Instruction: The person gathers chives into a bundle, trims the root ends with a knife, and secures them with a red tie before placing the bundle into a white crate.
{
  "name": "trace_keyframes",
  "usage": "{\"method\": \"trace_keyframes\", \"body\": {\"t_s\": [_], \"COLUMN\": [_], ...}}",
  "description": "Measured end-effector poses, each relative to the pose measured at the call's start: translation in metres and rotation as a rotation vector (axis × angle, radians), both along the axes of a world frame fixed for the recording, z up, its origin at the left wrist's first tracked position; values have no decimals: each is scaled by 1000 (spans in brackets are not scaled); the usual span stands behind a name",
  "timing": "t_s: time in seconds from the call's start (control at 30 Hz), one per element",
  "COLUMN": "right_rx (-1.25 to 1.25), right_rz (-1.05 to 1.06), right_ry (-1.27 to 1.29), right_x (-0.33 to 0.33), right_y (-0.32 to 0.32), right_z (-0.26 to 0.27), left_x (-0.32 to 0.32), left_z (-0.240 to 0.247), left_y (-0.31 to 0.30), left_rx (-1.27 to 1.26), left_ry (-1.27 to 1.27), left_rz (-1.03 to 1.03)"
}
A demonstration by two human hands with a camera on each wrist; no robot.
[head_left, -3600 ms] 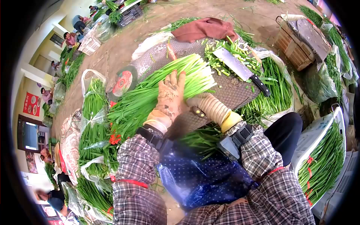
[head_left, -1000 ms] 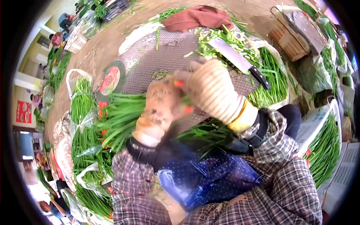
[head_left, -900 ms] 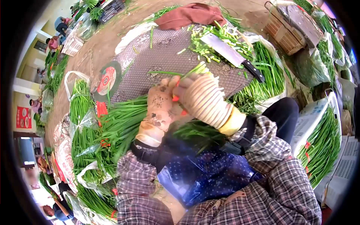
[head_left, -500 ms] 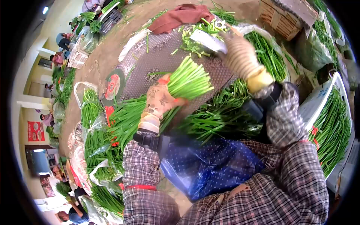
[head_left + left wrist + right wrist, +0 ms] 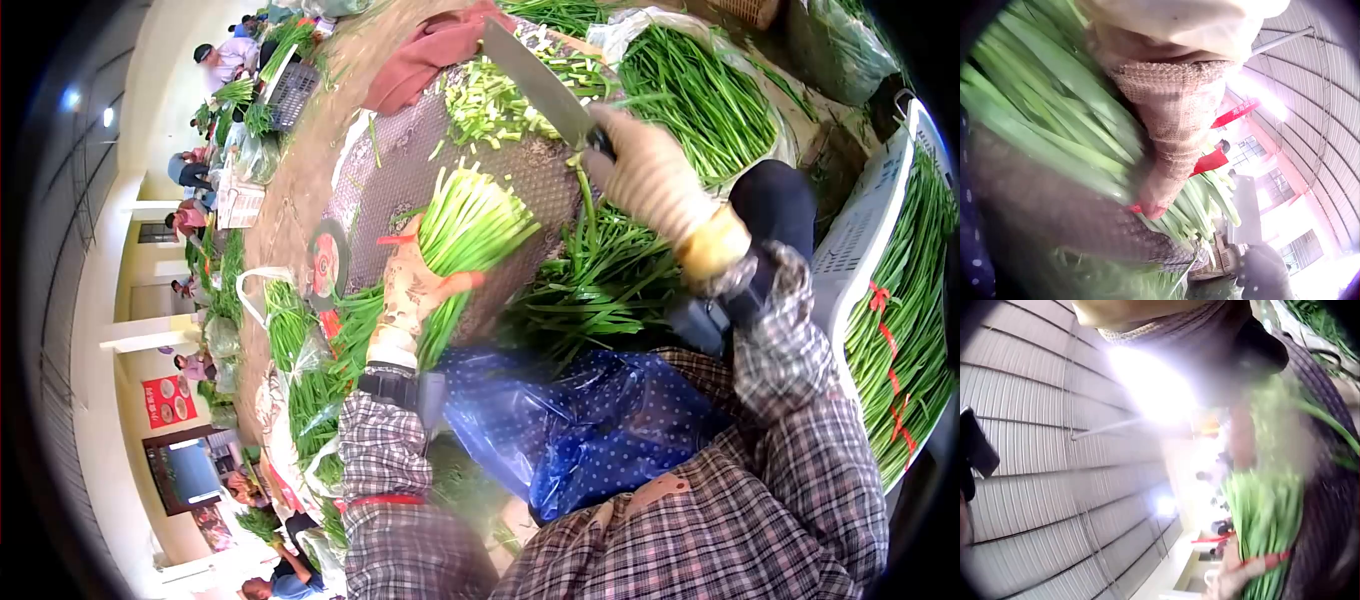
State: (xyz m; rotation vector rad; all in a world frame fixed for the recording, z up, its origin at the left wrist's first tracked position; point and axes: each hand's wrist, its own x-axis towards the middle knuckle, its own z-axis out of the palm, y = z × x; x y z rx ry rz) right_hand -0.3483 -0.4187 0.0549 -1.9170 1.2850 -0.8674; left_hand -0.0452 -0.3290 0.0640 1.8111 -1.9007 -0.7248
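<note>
Your bundle of green stalks (image 5: 460,225) lies across the patterned mat (image 5: 540,180), its cut ends fanned toward the heap of trimmings (image 5: 490,100) and its leaves trailing off the near edge. Your gloved left hand (image 5: 410,290) stays clenched round its middle. Your right hand (image 5: 650,172), on the bundle a second ago, has let go. Its fingers are now wrapped round the handle of the cleaver (image 5: 535,80), which no longer lies on the trimmings but hangs lifted, just beyond the stalk ends. The gathering looks done, and trimming the ends appears to be the step in hand.
</note>
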Motion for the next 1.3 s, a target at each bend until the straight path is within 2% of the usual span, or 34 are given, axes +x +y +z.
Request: {"method": "trace_keyframes", "body": {"t_s": [0.03, 0.1, 0.17, 0.23, 0.27, 0.33, 0.37, 0.4, 0.43, 0.5, 0.53, 0.57, 0.63, 0.67, 0.7, 0.77, 0.8, 0.83, 0.87, 0.9, 0.97, 1.0, 1.03, 1.07, 1.1, 1.13, 1.2, 1.23, 1.3], "right_rx": [-108, -27, -85, -358, -234, -4, 108, -130, -128, -233, -103, -156, -80, -52, -40, -72, -91, -62, -114, -166, -249, -237, -226, -252, -405, -484, -586, -458, -362], "right_rz": [-52, 314, 324, 85, 40, 168, 348, 267, 266, 112, 38, 160, 310, 327, 266, 227, 232, 302, 337, 371, 291, 249, 205, 215, 208, 187, 147, 208, 479], "right_ry": [80, 645, 542, 99, 320, 490, 435, 353, 355, 51, 194, 365, 321, 413, 96, 193, 201, 320, 305, 290, 362, 450, 537, 562, 632, 524, 297, 314, 250], "right_x": [8, 29, 26, 30, 40, 47, 43, 44, 40, 35, 44, 48, 49, 37, 39, 40, 38, 36, 28, 20, 24, 32, 40, 46, 49, 53, 62, 73, 95], "right_y": [19, 53, 75, 60, 62, 70, 78, 85, 80, 69, 73, 77, 83, 72, 64, 73, 66, 56, 44, 33, 3, -12, -25, -39, -45, -47, -23, -5, 27], "right_z": [-8, -18, -21, -55, -52, -33, -24, -45, -51, -49, -46, -47, -45, -24, -36, -29, -27, -25, -20, -15, -16, -10, -3, -4, -5, -7, 28, 42, 41], "left_x": [0, 3, 0, 7, 11, 13, 9, 7, 5, 6, 8, 5, 3, -2, -4, 5, 13, 21, 21, 18, 7, 4, 5, 4, 4, 6, 6, 6, 8], "left_z": [0, 6, 8, 4, 2, -3, -1, 3, 5, 4, 3, 6, 14, 19, 21, 18, 10, 3, 8, 15, 24, 16, 14, 14, 13, 13, 9, 7, 2], "left_y": [0, 3, 0, 4, 5, 1, 2, 2, 1, 5, 5, 3, -1, 0, 4, 6, 4, 4, 1, 2, 3, 3, 2, 0, -3, -3, 0, 1, 4], "left_rx": [13, 87, 134, 140, 141, 133, 135, 160, 183, 161, 116, 67, 52, 109, 165, 115, 108, 103, 69, 54, 28, 50, 32, 29, 31, 44, 32, 12, -96], "left_ry": [71, 47, 20, 6, -9, 7, 8, 58, 111, 89, -30, -148, -71, 73, 218, 203, 175, 149, 11, 19, 68, -23, -17, -121, -227, -331, -295, -270, -244], "left_rz": [21, 29, 60, 67, 62, 74, 66, 72, 86, 97, 81, 63, 17, 58, 100, 118, 95, 75, -13, 13, 14, 128, 146, 125, 107, 94, 171, 218, 223]}}
